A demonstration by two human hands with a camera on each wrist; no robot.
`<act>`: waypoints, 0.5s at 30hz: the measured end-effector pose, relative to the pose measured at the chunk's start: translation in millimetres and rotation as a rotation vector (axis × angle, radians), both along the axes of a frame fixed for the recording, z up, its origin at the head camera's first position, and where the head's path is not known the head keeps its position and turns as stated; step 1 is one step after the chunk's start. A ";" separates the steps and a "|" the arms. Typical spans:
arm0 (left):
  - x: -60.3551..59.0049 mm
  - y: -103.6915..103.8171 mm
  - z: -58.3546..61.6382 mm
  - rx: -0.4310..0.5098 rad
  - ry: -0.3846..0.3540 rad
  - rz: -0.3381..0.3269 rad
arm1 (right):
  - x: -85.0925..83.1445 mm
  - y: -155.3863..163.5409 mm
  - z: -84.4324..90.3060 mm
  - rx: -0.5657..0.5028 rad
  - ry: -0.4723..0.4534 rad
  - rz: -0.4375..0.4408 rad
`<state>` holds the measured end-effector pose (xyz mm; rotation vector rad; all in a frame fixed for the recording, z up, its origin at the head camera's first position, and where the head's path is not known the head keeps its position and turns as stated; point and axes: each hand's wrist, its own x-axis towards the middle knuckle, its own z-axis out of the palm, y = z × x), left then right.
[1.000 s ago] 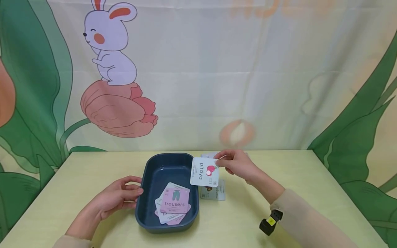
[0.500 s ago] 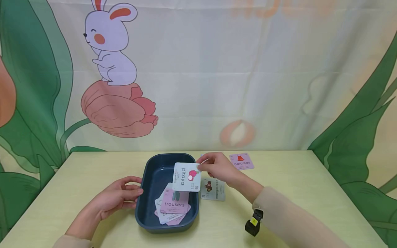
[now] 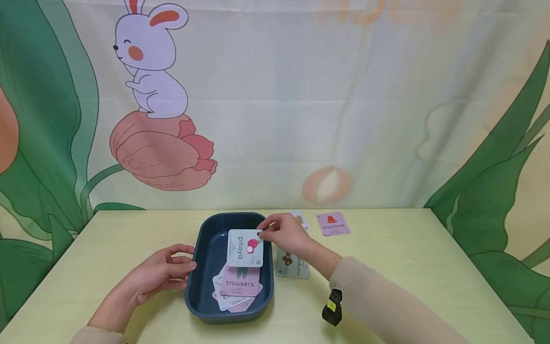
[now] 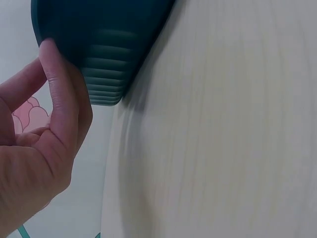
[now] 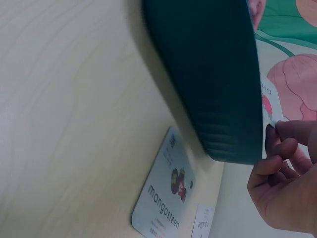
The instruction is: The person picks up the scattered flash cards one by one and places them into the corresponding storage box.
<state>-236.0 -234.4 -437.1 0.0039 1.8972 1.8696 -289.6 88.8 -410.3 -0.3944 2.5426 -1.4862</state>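
Note:
My right hand (image 3: 275, 231) pinches a white "pitaya" card (image 3: 245, 248) by its corner and holds it over the dark blue tray (image 3: 202, 248). In the right wrist view the right hand (image 5: 285, 173) shows beside the tray's outer wall (image 5: 208, 79), with only a sliver of the card (image 5: 269, 101) visible. Inside the tray lie several cards, a pink "trousers" card (image 3: 240, 282) on top. My left hand (image 3: 165, 272) rests against the tray's left wall, its fingertips (image 4: 52, 64) touching the ribbed corner (image 4: 106, 59).
A "mangosteen" card (image 3: 293, 265) (image 5: 166, 196) lies on the table just right of the tray. A pink "pajamas" card (image 3: 333, 224) and another white card (image 3: 299, 220) lie further back. A small black device (image 3: 332, 308) hangs from my right sleeve.
My right hand has carried the pitaya card leftward from beside the tray to above its inside, uncovering the pajamas card behind. The left hand has not moved.

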 end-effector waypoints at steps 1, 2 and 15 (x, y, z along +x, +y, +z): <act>-0.1 -0.1 0.1 0.002 0.000 -0.002 | 0.4 -1.5 -0.7 0.009 0.011 0.004; -0.1 -0.1 0.2 0.004 -0.001 -0.004 | 0.7 -2.9 -1.5 0.015 0.019 0.008; 0.1 -0.5 -0.2 0.009 0.005 -0.015 | 4.6 -14.3 -9.9 0.124 0.178 0.005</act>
